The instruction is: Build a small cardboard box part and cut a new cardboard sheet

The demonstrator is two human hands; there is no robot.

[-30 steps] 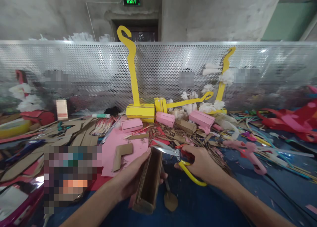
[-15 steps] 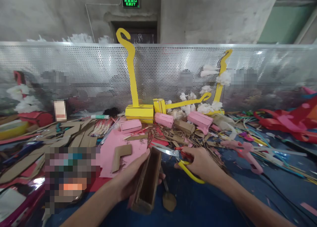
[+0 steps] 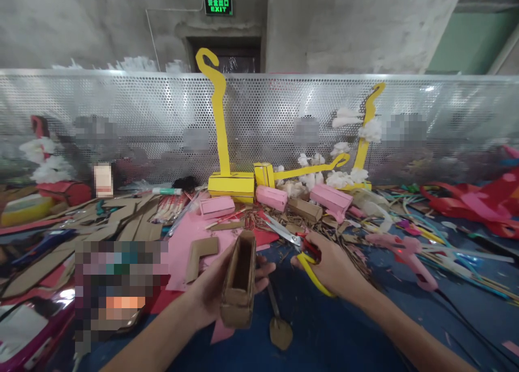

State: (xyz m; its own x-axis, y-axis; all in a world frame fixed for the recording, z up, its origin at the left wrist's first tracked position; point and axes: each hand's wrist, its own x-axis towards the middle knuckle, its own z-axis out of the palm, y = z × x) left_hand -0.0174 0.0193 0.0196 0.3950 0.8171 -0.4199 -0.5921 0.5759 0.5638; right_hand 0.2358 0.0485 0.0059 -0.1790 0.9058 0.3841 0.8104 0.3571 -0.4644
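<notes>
1. Perforated metal screen spans the back of the cluttered blue worktable.
2. Tall yellow hooked cardboard figure stands against it.
3. Open-topped brown cardboard box, long and narrow, is gripped in the left hand, held above the table.
4. Right hand, just right of the box, grips yellow-handled scissors, blades pointing up-left and clear of the box.

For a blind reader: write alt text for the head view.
The left hand holds an open brown cardboard box upright; the right hand grips yellow-handled scissors beside it. Cardboard scraps, pink paper and a pink glue gun litter the blue table.
</notes>
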